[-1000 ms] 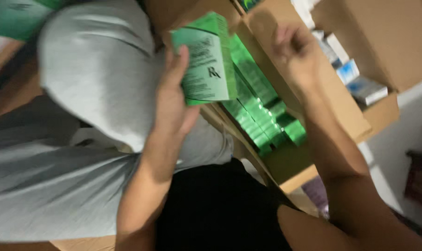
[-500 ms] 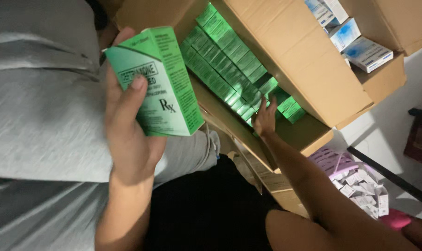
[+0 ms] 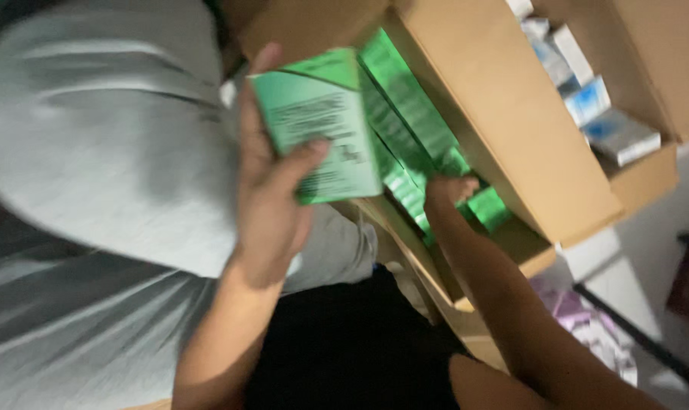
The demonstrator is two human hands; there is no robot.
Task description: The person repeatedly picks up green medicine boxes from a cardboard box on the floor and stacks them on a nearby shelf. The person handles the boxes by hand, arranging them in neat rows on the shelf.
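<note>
Green boxes fill the big brown carton (image 3: 512,144) in front of me. They stand in tight rows (image 3: 405,114), side by side, pressed close together.

My left hand (image 3: 272,190) holds one green box (image 3: 322,125) up in the air, above my lap. My thumb lies across the front of it and my fingers wrap round the back. The box is a little tilted. It has dark print on its pale green face, but the picture is blurry and I cannot read it. The box is out of the carton and just beside the rows that sit inside.

My right hand (image 3: 447,190) reaches down into the carton. It is at the near end of the rows, touching the green boxes there. The fingers are bent down among the boxes, but I cannot tell if they are holding one or just resting on them. My arm runs from the bottom right corner up to that spot.

Gray cloth (image 3: 101,152) covers my knee on the left side. Black cloth (image 3: 344,349) is below it, between my arms.

Another brown carton (image 3: 648,175) sits behind the first one, to the right. It has white and blue boxes (image 3: 603,121) in it, lying at odd angles. Down by the floor on the right I see some pale purple packs (image 3: 587,326), but they are too blurry to tell more.
</note>
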